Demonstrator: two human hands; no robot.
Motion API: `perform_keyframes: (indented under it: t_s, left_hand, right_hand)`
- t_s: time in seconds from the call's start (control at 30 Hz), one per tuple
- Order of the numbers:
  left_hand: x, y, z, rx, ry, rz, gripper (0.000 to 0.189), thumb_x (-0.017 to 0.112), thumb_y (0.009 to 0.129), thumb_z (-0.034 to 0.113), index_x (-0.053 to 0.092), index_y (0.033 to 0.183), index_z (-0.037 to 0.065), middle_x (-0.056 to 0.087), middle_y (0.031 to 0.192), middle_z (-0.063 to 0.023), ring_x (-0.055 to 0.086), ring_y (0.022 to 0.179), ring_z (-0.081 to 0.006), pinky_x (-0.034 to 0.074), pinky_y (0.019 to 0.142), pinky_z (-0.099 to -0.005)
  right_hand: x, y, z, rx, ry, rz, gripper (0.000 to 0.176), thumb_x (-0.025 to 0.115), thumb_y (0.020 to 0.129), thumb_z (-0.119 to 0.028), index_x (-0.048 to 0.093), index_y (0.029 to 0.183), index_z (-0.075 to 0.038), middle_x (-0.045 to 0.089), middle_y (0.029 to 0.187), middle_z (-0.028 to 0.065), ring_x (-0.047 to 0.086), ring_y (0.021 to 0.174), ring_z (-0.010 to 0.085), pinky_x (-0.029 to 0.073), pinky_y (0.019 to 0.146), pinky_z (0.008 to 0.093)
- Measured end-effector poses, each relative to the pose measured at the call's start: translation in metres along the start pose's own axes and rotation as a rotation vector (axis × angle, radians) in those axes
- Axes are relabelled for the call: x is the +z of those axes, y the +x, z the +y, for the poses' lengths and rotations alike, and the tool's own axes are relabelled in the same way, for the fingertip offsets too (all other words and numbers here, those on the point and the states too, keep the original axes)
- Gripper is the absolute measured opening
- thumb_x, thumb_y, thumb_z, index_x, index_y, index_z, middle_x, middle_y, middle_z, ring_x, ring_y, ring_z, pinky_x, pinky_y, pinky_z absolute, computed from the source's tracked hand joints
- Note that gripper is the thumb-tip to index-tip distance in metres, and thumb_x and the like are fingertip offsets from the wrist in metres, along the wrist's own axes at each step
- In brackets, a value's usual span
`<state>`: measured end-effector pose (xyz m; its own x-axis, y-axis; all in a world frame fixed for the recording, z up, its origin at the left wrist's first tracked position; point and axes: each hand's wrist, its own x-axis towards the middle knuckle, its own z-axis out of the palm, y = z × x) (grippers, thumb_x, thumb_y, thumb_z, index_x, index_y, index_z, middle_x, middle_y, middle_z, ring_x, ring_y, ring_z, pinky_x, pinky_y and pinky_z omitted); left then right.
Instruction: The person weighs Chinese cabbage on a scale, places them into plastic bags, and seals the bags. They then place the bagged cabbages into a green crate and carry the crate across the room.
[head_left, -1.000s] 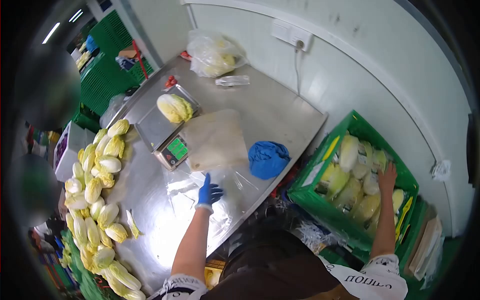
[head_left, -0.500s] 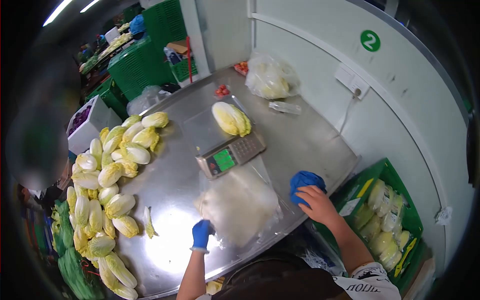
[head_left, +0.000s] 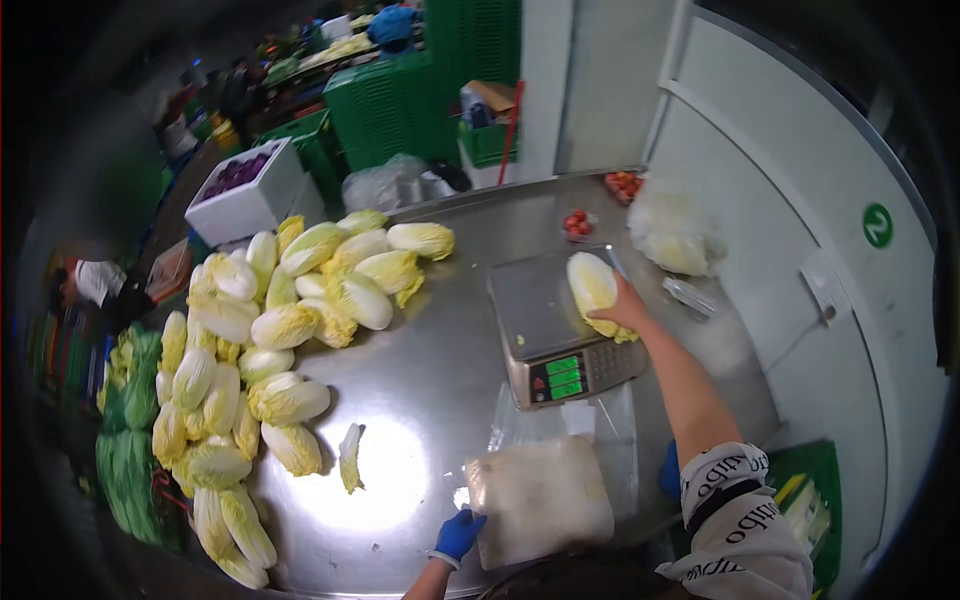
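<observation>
My bare right hand (head_left: 622, 308) is wrapped around the lower end of a napa cabbage (head_left: 592, 282), pale with yellow leaves. That cabbage lies on the right of the plate of a digital scale (head_left: 535, 310) with a lit green display. In a blue glove, my left hand (head_left: 459, 535) has its fingers closed at the left edge of a stack of clear plastic bags (head_left: 540, 500), in front of the scale. A blue bundle (head_left: 670, 472) shows partly behind my right arm. Left of the bags lies a loose cabbage leaf (head_left: 351, 459).
Many napa cabbages (head_left: 290, 397) are heaped along the left of the metal table (head_left: 420, 350). Tomatoes (head_left: 577, 225), a filled clear bag (head_left: 677, 235) and a plastic pack (head_left: 690, 296) sit towards the back right. A green crate (head_left: 822, 470) stands at right.
My right hand has left the blue bundle and taken hold of the cabbage on the scale. My left hand stays by the bags' left edge. The view has swung left.
</observation>
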<state>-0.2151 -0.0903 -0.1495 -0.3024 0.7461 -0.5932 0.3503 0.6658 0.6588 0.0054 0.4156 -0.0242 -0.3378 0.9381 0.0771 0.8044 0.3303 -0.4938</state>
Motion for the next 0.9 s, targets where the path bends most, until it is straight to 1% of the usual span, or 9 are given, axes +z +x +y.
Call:
perform_keyframes:
  t_s: [0.07, 0.23, 0.3, 0.43, 0.63, 0.7, 0.8, 0.87, 0.9]
  left_hand:
    - [-0.002, 0.001, 0.001, -0.013, 0.016, -0.047, 0.040, 0.057, 0.084, 0.040, 0.061, 0.104, 0.005, 0.065, 0.089, -0.0216, 0.063, 0.087, -0.0377, 0.049, 0.075, -0.0425]
    - [0.001, 0.005, -0.009, 0.077, -0.098, 0.028, 0.039, 0.055, 0.082, 0.030, 0.058, 0.112, 0.005, 0.066, 0.088, -0.0203, 0.064, 0.083, -0.0364, 0.050, 0.074, -0.0427]
    - [0.005, 0.011, -0.018, 0.068, -0.145, 0.029, 0.039, 0.054, 0.082, 0.026, 0.056, 0.115, 0.006, 0.066, 0.088, -0.0192, 0.065, 0.079, -0.0339, 0.051, 0.072, -0.0412]
    - [0.007, 0.003, -0.011, 0.040, -0.402, -0.045, 0.039, 0.050, 0.083, 0.008, 0.053, 0.121, 0.005, 0.068, 0.088, -0.0125, 0.065, 0.064, -0.0183, 0.052, 0.063, -0.0321]
    - [0.013, -0.016, 0.021, 0.068, -0.692, -0.144, 0.048, 0.046, 0.081, 0.002, 0.046, 0.129, 0.005, 0.066, 0.096, -0.0093, 0.056, 0.059, -0.0118, 0.048, 0.057, -0.0256]
    - [0.020, -0.019, 0.028, 0.096, -0.494, -0.062, 0.051, 0.046, 0.080, 0.000, 0.044, 0.131, 0.004, 0.066, 0.093, -0.0076, 0.056, 0.061, -0.0107, 0.047, 0.058, -0.0238]
    - [0.017, -0.026, 0.043, -0.044, -0.759, -0.156, 0.043, 0.046, 0.091, 0.020, 0.042, 0.133, 0.010, 0.060, 0.109, -0.0079, 0.059, 0.086, -0.0159, 0.047, 0.079, -0.0300]
    - [0.019, -0.029, 0.036, -0.092, -0.904, -0.243, 0.045, 0.041, 0.096, 0.039, 0.042, 0.134, 0.016, 0.054, 0.123, -0.0062, 0.055, 0.103, -0.0189, 0.044, 0.090, -0.0355]
    - [0.022, -0.027, 0.031, -0.104, -0.916, -0.233, 0.045, 0.041, 0.096, 0.039, 0.042, 0.135, 0.016, 0.053, 0.123, -0.0060, 0.055, 0.103, -0.0189, 0.044, 0.089, -0.0351]
  right_hand:
    - [0.015, 0.015, 0.015, -0.020, 0.106, -0.021, 0.090, 0.080, 0.064, -0.029, 0.033, 0.136, -0.006, 0.048, 0.127, 0.0186, 0.049, 0.117, 0.0322, 0.042, 0.096, 0.0448]
    - [-0.019, -0.039, -0.014, 0.384, 1.017, -0.345, 0.080, 0.078, 0.067, -0.012, 0.034, 0.134, -0.005, 0.051, 0.124, 0.0114, 0.057, 0.107, 0.0228, 0.050, 0.087, 0.0360]
    - [-0.025, -0.107, -0.042, 0.229, 1.078, -0.431, 0.080, 0.077, 0.069, -0.012, 0.033, 0.135, -0.004, 0.049, 0.127, 0.0124, 0.052, 0.113, 0.0235, 0.045, 0.095, 0.0362]
    - [0.032, -0.264, -0.041, 0.017, 0.913, -0.424, 0.095, 0.082, 0.066, -0.022, 0.026, 0.141, -0.004, 0.041, 0.134, 0.0156, 0.038, 0.127, 0.0250, 0.031, 0.106, 0.0377]
    - [0.104, -0.409, -0.080, 0.237, 0.500, -0.380, 0.101, 0.083, 0.063, -0.032, 0.024, 0.140, -0.002, 0.037, 0.135, 0.0233, 0.039, 0.125, 0.0355, 0.032, 0.105, 0.0414]
    - [0.109, -0.408, -0.081, 0.236, 0.394, -0.387, 0.103, 0.083, 0.062, -0.034, 0.024, 0.141, -0.002, 0.036, 0.135, 0.0250, 0.039, 0.124, 0.0382, 0.033, 0.104, 0.0420]
    - [0.077, -0.396, -0.069, 0.049, 0.326, -0.295, 0.084, 0.079, 0.069, -0.029, 0.035, 0.136, -0.003, 0.041, 0.131, 0.0236, 0.040, 0.124, 0.0366, 0.033, 0.105, 0.0417]
    - [0.074, -0.384, -0.025, -0.090, 0.296, 0.045, 0.058, 0.071, 0.078, -0.023, 0.046, 0.127, -0.003, 0.053, 0.119, 0.0208, 0.053, 0.109, 0.0338, 0.043, 0.093, 0.0425]
    - [0.083, -0.376, 0.006, 0.149, 0.473, 0.051, 0.048, 0.066, 0.081, -0.020, 0.050, 0.123, -0.003, 0.057, 0.112, 0.0183, 0.058, 0.097, 0.0313, 0.047, 0.084, 0.0406]
